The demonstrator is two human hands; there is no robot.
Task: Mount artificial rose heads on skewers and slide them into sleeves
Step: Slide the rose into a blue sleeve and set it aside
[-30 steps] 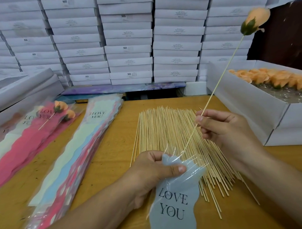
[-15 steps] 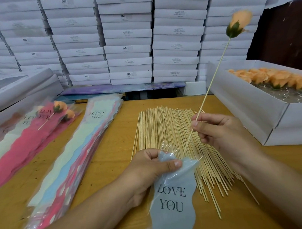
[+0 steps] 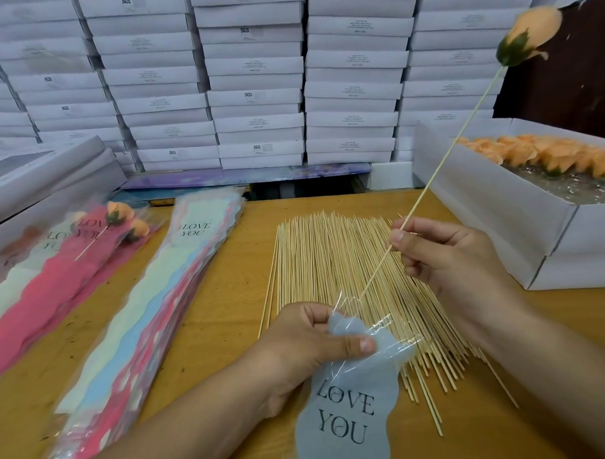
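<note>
Our left hand (image 3: pixel 308 346) curls around the top edge of a pale blue sleeve (image 3: pixel 348 413) printed LOVE YOU, thumb pressed flat across its clear plastic mouth, forearm reaching in from below. Just beyond it to the right, our right hand (image 3: pixel 446 258) pinches a skewer (image 3: pixel 439 162) between thumb and forefinger, its fingers bent; the lower tip touches the sleeve's opening, and the shaft slants up and away to an orange rose head (image 3: pixel 527 36). Under both hands lies the pile of skewers (image 3: pixel 329 262). Farther right stands a box of rose heads (image 3: pixel 499 208); far left lie the stacked sleeves (image 3: pixel 152 303) and finished roses (image 3: pixel 119 215).
</note>
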